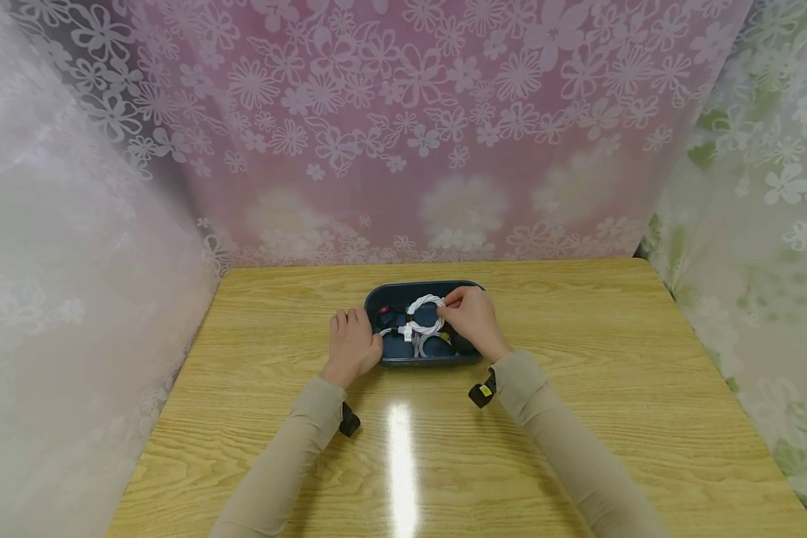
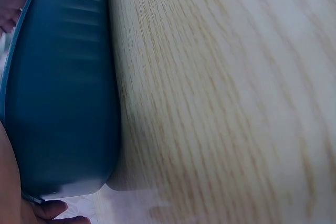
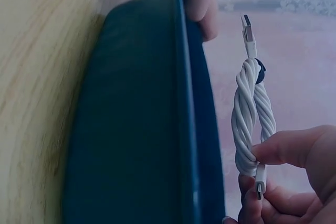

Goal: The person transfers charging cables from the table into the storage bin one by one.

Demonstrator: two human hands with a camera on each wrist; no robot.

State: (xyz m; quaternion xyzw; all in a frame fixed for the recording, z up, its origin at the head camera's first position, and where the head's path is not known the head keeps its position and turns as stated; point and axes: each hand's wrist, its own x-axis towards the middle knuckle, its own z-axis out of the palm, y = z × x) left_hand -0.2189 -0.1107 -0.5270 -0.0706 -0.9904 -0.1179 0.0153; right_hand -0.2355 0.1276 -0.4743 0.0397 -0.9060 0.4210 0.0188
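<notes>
A dark blue bin (image 1: 430,362) sits on the table. Its left end is held by my left hand (image 1: 351,347), the thumb over the rim and the fingers outside. My right hand (image 1: 474,320) pinches a coiled white USB cable (image 3: 244,111) between thumb and fingers, above the bin in the right wrist view. A black tie (image 3: 260,71) wraps the coil near its USB plug (image 3: 248,31). Inside the bin lie a grey-white coiled cable (image 1: 420,345), a black item with a red part (image 1: 384,309) and a dark object partly hidden by my right hand.
The wooden table (image 1: 276,299) extends around the bin. Floral curtains (image 1: 403,149) hang behind it and on both sides. A black wrist camera (image 1: 482,393) hangs below the right sleeve, another (image 1: 350,422) by the left sleeve.
</notes>
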